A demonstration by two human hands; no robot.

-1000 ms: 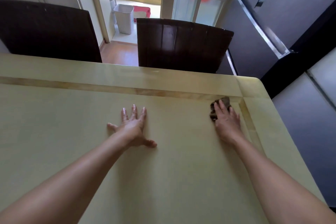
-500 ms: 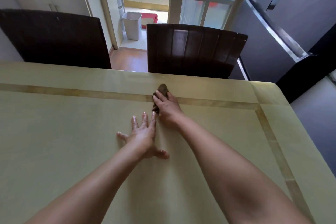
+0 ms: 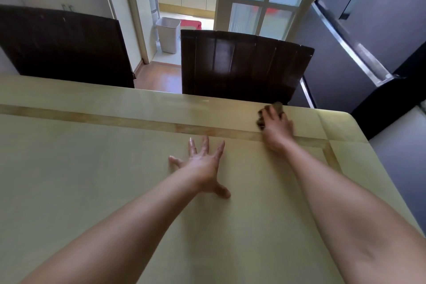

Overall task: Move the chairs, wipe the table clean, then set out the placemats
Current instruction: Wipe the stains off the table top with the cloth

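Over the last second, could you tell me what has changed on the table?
The right hand swept the brown cloth left along the far border, then back right, ending nearer the far edge. The left hand stayed flat on the table; both chairs are unmoved.

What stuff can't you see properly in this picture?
- Dark brown cloth, head view: mostly covered by the right hand.
- Two dark wooden chairs: seats and legs hidden behind the pale yellow table.
- Red item behind the frosted glass door: too blurred to identify.
- Placemats: none in view.
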